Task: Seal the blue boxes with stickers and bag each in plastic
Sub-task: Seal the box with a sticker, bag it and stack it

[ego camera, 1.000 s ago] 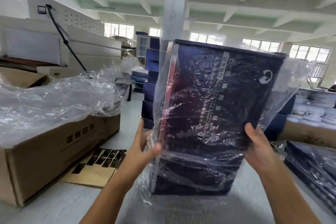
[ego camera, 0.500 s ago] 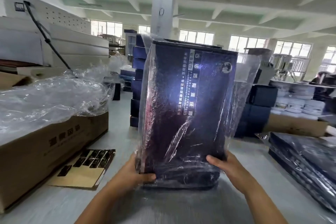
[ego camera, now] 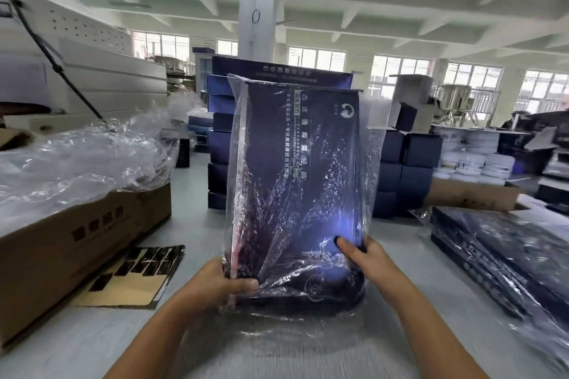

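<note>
a: how far along is this one? looks like the blue box point(ego camera: 295, 181) is already inside the plastic bag point(ego camera: 375, 163), standing upright with its lower end down at the table point(ego camera: 92, 341), right in front of the person.

b: yeah, i'd say bagging on this one is basically done, maybe just the loose film crumpled at the bottom left to tidy. can't tell if its sticker is on, the wrinkles hide too much.

a: and the rest?

b: bagged boxes point(ego camera: 492, 258) lie off to the right, but there's a stack of bare blue boxes point(ego camera: 220, 144) behind, plus a sticker sheet point(ego camera: 138, 268) beside the carton point(ego camera: 77, 243) heaped with plastic. so plenty left imo.

a: hands?

b: left hand point(ego camera: 212, 283) grips the lower left corner, thumb across the front, other fingers hidden behind. right hand point(ego camera: 369, 258) holds the lower right edge the same way, thumb pressed flat on the face. both forearms reach in from below, with the box between them.
</note>
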